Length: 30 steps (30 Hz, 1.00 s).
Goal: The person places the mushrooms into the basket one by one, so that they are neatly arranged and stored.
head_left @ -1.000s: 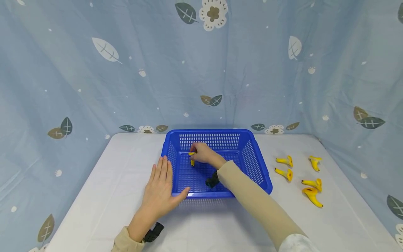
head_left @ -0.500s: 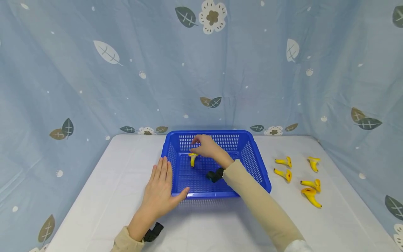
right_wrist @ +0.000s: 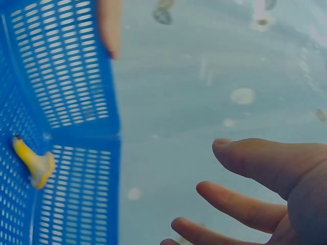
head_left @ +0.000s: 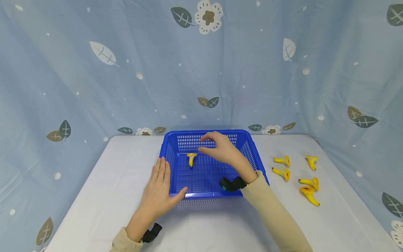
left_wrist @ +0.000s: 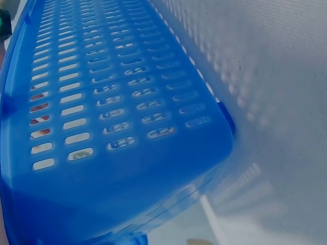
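A blue plastic basket (head_left: pixel 204 194) with slotted walls stands on the white table. Inside it, near the back left corner, lies one yellow chanterelle mushroom (head_left: pixel 191 161), its flared cap toward the back wall; the right wrist view shows the same mushroom (right_wrist: pixel 36 163). My left hand (head_left: pixel 157 197) rests with straight fingers along the basket's left rim, thumb at the front edge. The left wrist view is filled by the basket's outer wall (left_wrist: pixel 127 168). Over the basket's middle, my right hand (head_left: pixel 221 149) holds nothing, thumb and fingers spread apart.
Several more yellow mushrooms (head_left: pixel 308 196) lie loose on the table (head_left: pixel 333 224) to the basket's right, two of them touching or nearly so. A blue patterned curtain (head_left: pixel 201 70) hangs behind the table. Each wrist bears a black band (head_left: pixel 233 183).
My right hand has let go of the mushroom, which stays in the basket, then lifted and moved right with its fingers parting. The left hand has kept its place on the rim.
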Motion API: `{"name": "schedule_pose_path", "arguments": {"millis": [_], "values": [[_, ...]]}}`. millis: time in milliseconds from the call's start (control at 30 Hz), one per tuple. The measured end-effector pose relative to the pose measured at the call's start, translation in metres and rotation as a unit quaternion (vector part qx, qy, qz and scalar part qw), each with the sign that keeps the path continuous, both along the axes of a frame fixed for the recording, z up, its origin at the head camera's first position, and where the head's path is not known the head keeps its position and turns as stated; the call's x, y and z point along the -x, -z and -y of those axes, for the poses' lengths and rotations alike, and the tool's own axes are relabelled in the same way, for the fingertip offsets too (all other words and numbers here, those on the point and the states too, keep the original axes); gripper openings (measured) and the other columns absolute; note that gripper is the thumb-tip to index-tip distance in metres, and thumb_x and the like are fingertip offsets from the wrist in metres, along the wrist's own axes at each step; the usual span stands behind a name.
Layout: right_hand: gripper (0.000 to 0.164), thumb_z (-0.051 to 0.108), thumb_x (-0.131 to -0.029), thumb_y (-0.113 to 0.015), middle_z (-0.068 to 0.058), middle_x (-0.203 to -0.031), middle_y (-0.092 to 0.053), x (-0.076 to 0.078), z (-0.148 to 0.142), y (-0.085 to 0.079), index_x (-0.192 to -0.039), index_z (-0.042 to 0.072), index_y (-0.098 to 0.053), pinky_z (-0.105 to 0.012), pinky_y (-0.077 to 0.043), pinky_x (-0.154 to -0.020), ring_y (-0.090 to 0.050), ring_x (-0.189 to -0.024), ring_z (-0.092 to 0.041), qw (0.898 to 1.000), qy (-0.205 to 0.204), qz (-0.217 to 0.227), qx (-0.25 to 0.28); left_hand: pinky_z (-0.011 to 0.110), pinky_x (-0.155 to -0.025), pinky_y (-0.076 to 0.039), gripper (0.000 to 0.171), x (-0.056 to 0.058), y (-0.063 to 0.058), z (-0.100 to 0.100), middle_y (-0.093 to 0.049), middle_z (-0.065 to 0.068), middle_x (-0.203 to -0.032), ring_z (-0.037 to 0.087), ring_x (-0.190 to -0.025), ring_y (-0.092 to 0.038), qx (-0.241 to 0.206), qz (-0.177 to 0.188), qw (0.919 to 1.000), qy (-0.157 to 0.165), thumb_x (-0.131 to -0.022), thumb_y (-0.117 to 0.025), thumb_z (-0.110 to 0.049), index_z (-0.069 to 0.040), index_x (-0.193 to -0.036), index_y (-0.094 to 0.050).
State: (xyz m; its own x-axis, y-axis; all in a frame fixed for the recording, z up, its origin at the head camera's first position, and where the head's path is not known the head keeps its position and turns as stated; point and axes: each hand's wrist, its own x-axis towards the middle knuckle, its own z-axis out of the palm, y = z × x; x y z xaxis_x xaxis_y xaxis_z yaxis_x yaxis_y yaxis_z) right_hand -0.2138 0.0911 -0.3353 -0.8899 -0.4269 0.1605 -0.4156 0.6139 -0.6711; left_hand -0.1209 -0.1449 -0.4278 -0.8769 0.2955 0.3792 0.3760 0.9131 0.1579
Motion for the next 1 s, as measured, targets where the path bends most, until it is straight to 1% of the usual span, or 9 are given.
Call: {"name": "schedule_pose_path", "arguments": {"millis": [200, 400, 567, 667, 767, 833, 900, 1000], "values": [[0.034, 0.033, -0.086, -0.067, -0.001, -0.118, -0.06, -0.025, -0.027, -0.009, -0.114, 0.013, -0.063, -0.044, -0.041, -0.1, -0.051, -0.117, -0.022, 0.998, 0.034, -0.026, 0.046, 0.049, -0.114, -0.017, 0.104, 0.001, 0.0, 0.0, -0.012, 0.028, -0.152, 0.038, -0.142, -0.01, 0.003, 0.006, 1.0, -0.002, -0.082, -0.047, -0.068, 0.013, -0.142, -0.024], [0.029, 0.028, -0.086, -0.068, 0.001, -0.116, -0.06, -0.046, -0.062, -0.005, -0.112, 0.015, -0.063, -0.042, -0.04, -0.103, -0.051, -0.117, -0.017, 0.988, 0.071, -0.059, 0.121, 0.048, -0.114, -0.016, 0.103, 0.0, 0.0, 0.001, -0.012, 0.028, -0.152, 0.037, -0.142, -0.01, 0.007, 0.01, 0.9999, -0.004, -0.082, -0.048, -0.067, 0.013, -0.142, -0.023], [0.027, 0.021, -0.088, -0.067, -0.005, -0.119, -0.06, -0.054, -0.09, -0.001, -0.113, 0.011, -0.063, -0.047, -0.037, -0.105, -0.049, -0.121, -0.021, 0.98, 0.098, -0.085, 0.153, 0.047, -0.114, -0.016, 0.103, 0.0, -0.001, 0.002, -0.014, 0.028, -0.151, 0.037, -0.142, -0.011, 0.007, 0.0, 1.0, -0.002, -0.081, -0.049, -0.067, 0.013, -0.142, -0.025], [0.027, 0.018, -0.089, -0.065, -0.007, -0.119, -0.06, -0.054, -0.109, -0.001, -0.114, 0.008, -0.063, -0.044, -0.038, -0.104, -0.049, -0.119, -0.019, 0.972, 0.126, -0.102, 0.169, 0.047, -0.114, -0.016, 0.103, 0.001, -0.001, 0.002, -0.016, 0.028, -0.151, 0.037, -0.141, -0.012, 0.008, -0.008, 0.9999, -0.004, -0.081, -0.049, -0.067, 0.013, -0.141, -0.026], [0.027, 0.017, -0.09, -0.063, -0.008, -0.117, -0.061, -0.053, -0.129, 0.0, -0.115, 0.005, -0.064, -0.032, -0.041, -0.102, -0.052, -0.114, -0.012, 0.961, 0.17, -0.115, 0.184, 0.047, -0.114, -0.016, 0.103, 0.001, 0.0, 0.002, -0.017, 0.028, -0.151, 0.037, -0.141, -0.013, 0.007, -0.013, 0.9999, -0.002, -0.081, -0.049, -0.067, 0.013, -0.141, -0.027], [0.028, 0.016, -0.09, -0.062, -0.01, -0.116, -0.062, -0.05, -0.142, 0.003, -0.114, 0.002, -0.063, -0.022, -0.044, -0.097, -0.055, -0.108, -0.008, 0.952, 0.202, -0.124, 0.194, 0.047, -0.114, -0.017, 0.103, 0.002, 0.0, 0.002, -0.017, 0.028, -0.151, 0.037, -0.141, -0.013, 0.007, -0.013, 0.9999, -0.001, -0.081, -0.049, -0.068, 0.013, -0.141, -0.027], [0.027, 0.014, -0.09, -0.063, -0.011, -0.113, -0.062, -0.045, -0.155, 0.008, -0.113, 0.001, -0.064, -0.014, -0.046, -0.09, -0.058, -0.102, -0.004, 0.939, 0.236, -0.135, 0.21, 0.047, -0.114, -0.017, 0.103, 0.002, 0.0, 0.002, -0.017, 0.028, -0.151, 0.037, -0.141, -0.013, 0.005, -0.013, 0.9999, 0.0, -0.081, -0.049, -0.068, 0.013, -0.141, -0.028], [0.026, 0.011, -0.089, -0.063, -0.011, -0.108, -0.064, -0.037, -0.171, 0.018, -0.112, -0.001, -0.065, -0.009, -0.046, -0.083, -0.06, -0.095, -0.003, 0.918, 0.286, -0.151, 0.231, 0.047, -0.114, -0.017, 0.102, 0.002, 0.0, 0.002, -0.017, 0.028, -0.151, 0.037, -0.142, -0.012, 0.006, -0.012, 0.9999, 0.001, -0.081, -0.049, -0.068, 0.013, -0.141, -0.027]]}}
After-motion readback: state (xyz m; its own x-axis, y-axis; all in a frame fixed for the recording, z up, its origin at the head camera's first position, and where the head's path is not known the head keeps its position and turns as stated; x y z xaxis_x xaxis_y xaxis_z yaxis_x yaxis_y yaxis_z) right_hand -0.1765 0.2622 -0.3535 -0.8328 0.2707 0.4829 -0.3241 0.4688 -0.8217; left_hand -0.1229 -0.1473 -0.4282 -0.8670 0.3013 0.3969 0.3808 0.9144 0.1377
